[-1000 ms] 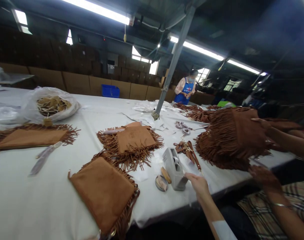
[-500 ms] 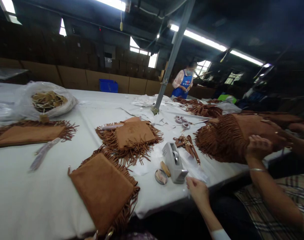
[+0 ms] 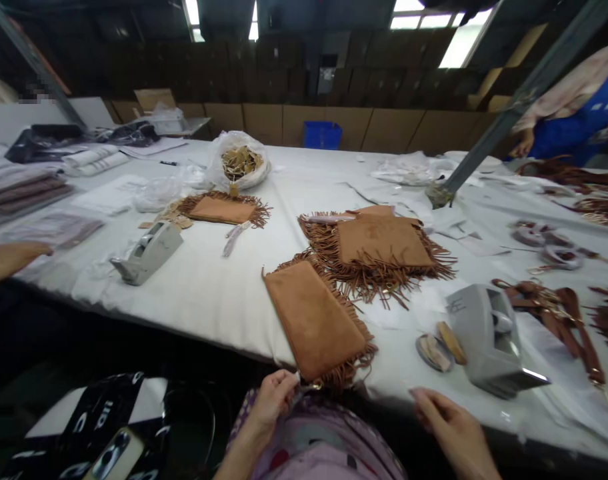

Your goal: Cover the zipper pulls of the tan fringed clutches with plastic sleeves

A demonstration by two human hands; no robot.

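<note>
A brown suede bag (image 3: pixel 314 320) with a fringed edge lies flat at the near edge of the white table (image 3: pixel 209 293). My left hand (image 3: pixel 273 400) is closed in a pinch at the bag's near corner, by a small metal ring. My right hand (image 3: pixel 449 430) hovers at the table edge to the right, with fingers drawn together; whether anything thin is between them I cannot make out. A grey tape dispenser (image 3: pixel 489 340) stands just beyond the right hand, with two small oval pieces (image 3: pixel 439 347) beside it.
More fringed bags (image 3: pixel 384 243) are piled behind, and one (image 3: pixel 219 210) lies farther back. Also there: a second dispenser (image 3: pixel 149 250), a plastic sack (image 3: pixel 239 160), leather straps (image 3: pixel 559 310), a slanted steel pole (image 3: pixel 509 113). Another person's hand (image 3: pixel 9 257) rests at left; a person in a blue apron (image 3: pixel 579 110) stands at right.
The view has swung left and down. My right hand has left the tape dispenser and come back to the table edge. My left hand now shows at the bag's corner.
</note>
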